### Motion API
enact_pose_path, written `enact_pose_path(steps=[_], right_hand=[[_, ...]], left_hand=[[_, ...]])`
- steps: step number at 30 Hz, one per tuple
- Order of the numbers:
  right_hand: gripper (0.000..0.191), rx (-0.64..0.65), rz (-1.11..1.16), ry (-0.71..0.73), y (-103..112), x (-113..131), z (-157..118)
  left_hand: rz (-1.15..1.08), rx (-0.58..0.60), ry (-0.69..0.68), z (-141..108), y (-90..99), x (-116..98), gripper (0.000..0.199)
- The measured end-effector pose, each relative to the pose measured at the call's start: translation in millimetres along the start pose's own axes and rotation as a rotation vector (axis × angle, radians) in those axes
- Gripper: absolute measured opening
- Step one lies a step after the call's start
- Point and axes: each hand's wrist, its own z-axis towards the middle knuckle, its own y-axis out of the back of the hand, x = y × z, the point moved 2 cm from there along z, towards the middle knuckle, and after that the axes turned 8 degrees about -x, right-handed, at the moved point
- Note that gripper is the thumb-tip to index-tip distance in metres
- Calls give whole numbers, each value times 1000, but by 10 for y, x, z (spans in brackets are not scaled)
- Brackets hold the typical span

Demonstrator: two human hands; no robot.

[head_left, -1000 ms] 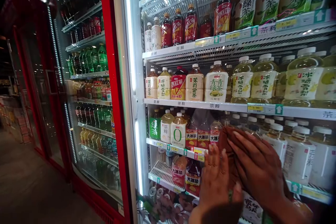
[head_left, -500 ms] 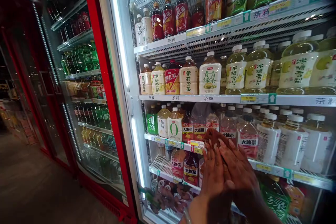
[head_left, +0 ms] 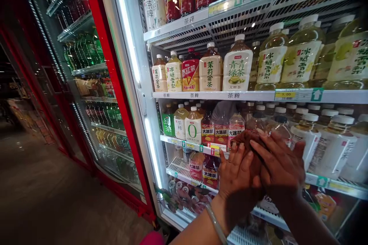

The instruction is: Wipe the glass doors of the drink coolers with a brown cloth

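Both hands are raised in front of the glass of a lit drinks cooler, close together with their fingers stretched out. My left hand [head_left: 237, 176], with a pale bangle [head_left: 214, 220] on its wrist, has its fingers spread. My right hand [head_left: 280, 162] lies beside it and slants to the left, its fingers apart. Around the fingertips is a brown, cloth-like patch [head_left: 245, 138]; whether it is a cloth or a reflection is unclear. Behind the hands stand tea bottles [head_left: 221, 132] with red labels and several white-labelled bottles [head_left: 333, 157].
Shelves of bottled drinks fill the cooler, including a green tea bottle [head_left: 237, 65]. At left stands another cooler with a red frame [head_left: 112, 65]. A lit white post [head_left: 126, 26] runs between them. Dark floor [head_left: 71, 199] lies below left. Something pink [head_left: 152, 238] shows at the bottom edge.
Both hands have shifted right and their fingers have spread wider apart. The view has moved, so the shelves sit higher and the bangle shows more.
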Motion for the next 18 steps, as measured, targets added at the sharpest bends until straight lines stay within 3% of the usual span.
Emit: enact_pose_path(steps=[3,7,11,13,16,18], right_hand=[[67,-16,7,-18,-1,14,-53],[68,-104,81,-158,26,26,-61],[64,-77,44,-83,13,48,-14],[61,-68,-1,-37,-2,59,-4],[61,-27,-63,-14,-29,80,-11],[62,-25,-91,-25,-40,90,-24]], left_hand=[[-19,119,9,-26,107,-38,81],[-13,167,-29,-108,83,29,85],[22,78,-64,14,111,363,50],[14,-7,-44,141,182,474,46],[-8,-169,6,245,263,387,57],[-35,-121,18,211,244,194,64]])
